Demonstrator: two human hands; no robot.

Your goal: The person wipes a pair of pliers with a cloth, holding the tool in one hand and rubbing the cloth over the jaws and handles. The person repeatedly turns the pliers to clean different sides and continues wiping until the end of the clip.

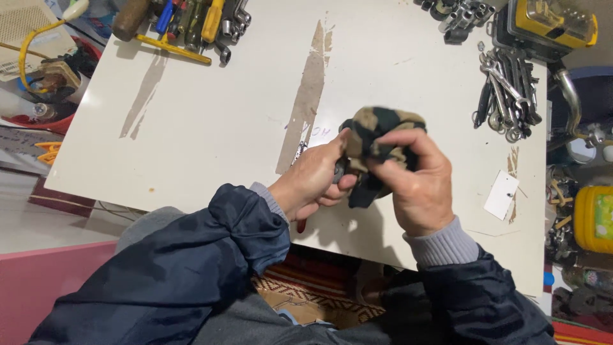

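Our left hand (313, 182) grips a small grey-handled tool (340, 172), mostly hidden. Our right hand (412, 185) clutches the camouflage-patterned cloth rag (377, 128), bunched over it, above the white counter (211, 121)

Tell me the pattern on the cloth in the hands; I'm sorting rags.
Camouflage: tan and dark patches on the cloth, seen in the head view.

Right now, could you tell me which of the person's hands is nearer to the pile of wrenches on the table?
Right. The right hand grips the camouflage cloth below and left of the wrenches. The left hand is farther left, across the cloth.
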